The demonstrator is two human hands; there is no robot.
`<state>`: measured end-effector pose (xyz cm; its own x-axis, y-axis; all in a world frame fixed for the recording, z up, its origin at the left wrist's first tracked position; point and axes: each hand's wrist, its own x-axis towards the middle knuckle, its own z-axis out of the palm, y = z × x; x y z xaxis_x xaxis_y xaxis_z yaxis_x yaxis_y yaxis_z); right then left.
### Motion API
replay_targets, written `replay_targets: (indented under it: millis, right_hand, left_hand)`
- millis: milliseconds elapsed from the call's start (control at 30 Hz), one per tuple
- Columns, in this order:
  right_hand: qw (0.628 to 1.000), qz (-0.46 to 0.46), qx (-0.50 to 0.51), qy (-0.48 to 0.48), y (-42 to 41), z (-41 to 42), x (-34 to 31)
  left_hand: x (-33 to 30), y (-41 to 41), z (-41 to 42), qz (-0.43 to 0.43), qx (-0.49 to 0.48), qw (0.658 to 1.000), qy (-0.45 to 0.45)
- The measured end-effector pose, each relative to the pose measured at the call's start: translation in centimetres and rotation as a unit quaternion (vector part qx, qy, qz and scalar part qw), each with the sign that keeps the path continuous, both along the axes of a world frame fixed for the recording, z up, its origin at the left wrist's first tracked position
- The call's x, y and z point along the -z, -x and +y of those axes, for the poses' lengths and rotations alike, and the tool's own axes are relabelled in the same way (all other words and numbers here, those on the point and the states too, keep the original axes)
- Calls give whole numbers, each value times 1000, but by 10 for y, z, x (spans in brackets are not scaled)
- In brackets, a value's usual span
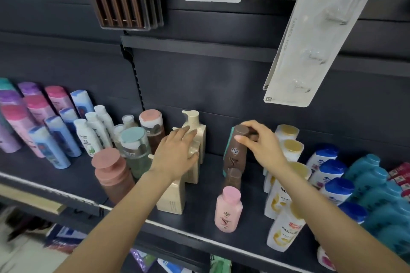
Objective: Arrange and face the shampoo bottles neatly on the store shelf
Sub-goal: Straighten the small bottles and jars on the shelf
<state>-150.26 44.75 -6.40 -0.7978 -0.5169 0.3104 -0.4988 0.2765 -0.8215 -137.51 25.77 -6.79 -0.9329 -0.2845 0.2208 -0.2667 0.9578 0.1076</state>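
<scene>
On the dark store shelf (199, 213) the person's right hand (263, 143) grasps a tall brown plastic shampoo bottle (236, 150) by its flat brown cap, fingers curled over the top and thumb pressed on the near side; the bottle tilts slightly and stands toward the back of the shelf, with a teal bottle just behind it. In front of it stands a second brown bottle (233, 178), and nearer the shelf edge a small pink plastic bottle with a pink cap (228, 209). The left hand (177, 150) lies flat with straight fingers against a row of cream pump bottles (195, 126), pressing on them without gripping anything. Left of these stand clear bottles with a teal lid (133, 139) and salmon lids, and a squat terracotta bottle (111, 170). Farther left are rows of white, blue and pink bottles. To the right stand white bottles with gold caps (286, 213), then white bottles with blue caps (335, 188)
</scene>
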Motion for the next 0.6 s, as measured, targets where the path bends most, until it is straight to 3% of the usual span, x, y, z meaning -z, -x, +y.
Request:
replay_targets:
  millis: [267,600]
  right_hand:
    - [989,-17,36,-144,4,-6,34]
    - [978,-70,67,-184,-2,-9,52]
  left_hand:
    - [9,0,-22,-68,32,997,-5]
    - [10,-1,-31,-52,63,996,-28]
